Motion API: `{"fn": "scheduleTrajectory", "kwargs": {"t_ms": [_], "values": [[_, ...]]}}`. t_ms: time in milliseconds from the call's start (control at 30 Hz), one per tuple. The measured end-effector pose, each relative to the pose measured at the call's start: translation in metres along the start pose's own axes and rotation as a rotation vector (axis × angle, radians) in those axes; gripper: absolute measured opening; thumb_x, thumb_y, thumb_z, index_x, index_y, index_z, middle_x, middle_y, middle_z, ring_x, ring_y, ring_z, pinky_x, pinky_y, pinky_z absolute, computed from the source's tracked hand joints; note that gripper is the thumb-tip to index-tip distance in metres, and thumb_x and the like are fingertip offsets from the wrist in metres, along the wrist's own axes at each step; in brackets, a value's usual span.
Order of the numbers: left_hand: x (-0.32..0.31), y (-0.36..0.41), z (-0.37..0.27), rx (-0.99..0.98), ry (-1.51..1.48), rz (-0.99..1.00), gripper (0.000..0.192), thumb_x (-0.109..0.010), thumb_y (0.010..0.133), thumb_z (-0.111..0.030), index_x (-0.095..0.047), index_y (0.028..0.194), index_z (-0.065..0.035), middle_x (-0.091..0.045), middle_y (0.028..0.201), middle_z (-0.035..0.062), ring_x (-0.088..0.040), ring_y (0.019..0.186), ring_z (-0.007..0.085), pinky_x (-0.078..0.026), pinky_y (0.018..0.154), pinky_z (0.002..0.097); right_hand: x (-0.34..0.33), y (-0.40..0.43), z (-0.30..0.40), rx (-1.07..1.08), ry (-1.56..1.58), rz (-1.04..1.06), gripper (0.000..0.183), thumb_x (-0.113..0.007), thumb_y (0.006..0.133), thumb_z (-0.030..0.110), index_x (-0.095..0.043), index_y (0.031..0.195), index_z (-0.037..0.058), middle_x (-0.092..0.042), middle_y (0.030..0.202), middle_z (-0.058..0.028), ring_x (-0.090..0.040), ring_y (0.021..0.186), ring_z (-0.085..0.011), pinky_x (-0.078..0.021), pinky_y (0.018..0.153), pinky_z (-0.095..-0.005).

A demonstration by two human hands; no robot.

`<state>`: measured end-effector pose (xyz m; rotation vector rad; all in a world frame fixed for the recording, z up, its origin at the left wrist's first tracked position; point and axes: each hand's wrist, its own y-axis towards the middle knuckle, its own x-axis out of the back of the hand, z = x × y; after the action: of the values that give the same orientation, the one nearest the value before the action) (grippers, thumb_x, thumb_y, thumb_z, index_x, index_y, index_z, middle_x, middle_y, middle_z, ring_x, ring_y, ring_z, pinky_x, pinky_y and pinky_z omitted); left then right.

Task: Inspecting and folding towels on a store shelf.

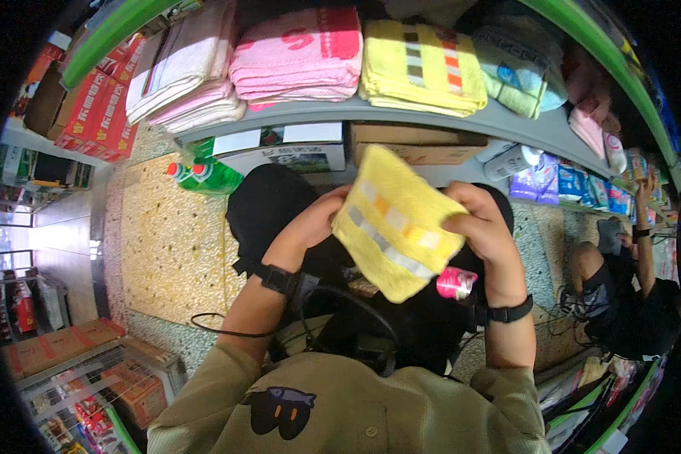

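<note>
Between my two hands a yellow towel with rows of grey, white and orange squares is held up, folded, above my lap. My left hand grips its left edge, the fingers partly hidden behind the cloth. On the right edge, my right hand pinches it with the thumb in front. A folded yellow towel stack lies on the grey shelf ahead, between a pink towel stack and greenish-blue towels. White towels are at the shelf's left.
Below the shelf stand a white printed carton, a brown cardboard box and green bottles with red caps. A pink packet is by my right thigh. At the right, a person in dark clothes reaches to the shelves.
</note>
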<state>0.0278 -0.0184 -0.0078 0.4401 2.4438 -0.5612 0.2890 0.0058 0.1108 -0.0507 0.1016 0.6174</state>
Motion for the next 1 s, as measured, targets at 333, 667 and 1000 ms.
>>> {"fn": "scheduleTrajectory", "kwargs": {"t_ms": [333, 667, 1000], "values": [[0.002, -0.019, -0.006, -0.122, 0.081, -0.250, 0.032, -0.052, 0.088, -0.011, -0.049, 0.117, 0.0016, -0.060, 0.104, 0.0086, -0.062, 0.088, 0.0168, -0.051, 0.076, 0.0295, -0.016, 0.042, -0.059, 0.275, -0.832, -0.406, 0.036, -0.064, 0.079, 0.017, -0.052, 0.109, 0.0007, -0.060, 0.084, -0.0128, -0.057, 0.075, -0.0210, -0.0464, 0.070, -0.0298], [-0.026, -0.011, -0.011, -0.164, 0.107, -0.325, 0.033, -0.053, 0.085, -0.006, -0.046, 0.117, 0.0009, -0.058, 0.104, 0.0092, -0.059, 0.092, 0.0184, -0.049, 0.078, 0.0304, -0.040, 0.037, -0.067, -0.038, -0.423, 0.190, 0.028, -0.064, 0.080, 0.007, -0.046, 0.100, 0.0012, -0.055, 0.076, -0.0041, -0.051, 0.071, -0.0089, -0.0432, 0.063, -0.0237], [-0.020, -0.008, -0.001, -0.267, 0.522, -0.365, 0.085, -0.061, 0.076, 0.002, -0.007, 0.140, -0.0071, -0.045, 0.123, 0.0184, -0.049, 0.111, 0.0257, -0.043, 0.090, 0.0347, -0.034, 0.038, -0.062, -0.166, 0.009, 0.025, 0.020, -0.055, 0.080, -0.004, -0.051, 0.099, -0.0001, -0.059, 0.079, -0.0020, -0.055, 0.067, -0.0074, -0.0450, 0.056, -0.0209]]}}
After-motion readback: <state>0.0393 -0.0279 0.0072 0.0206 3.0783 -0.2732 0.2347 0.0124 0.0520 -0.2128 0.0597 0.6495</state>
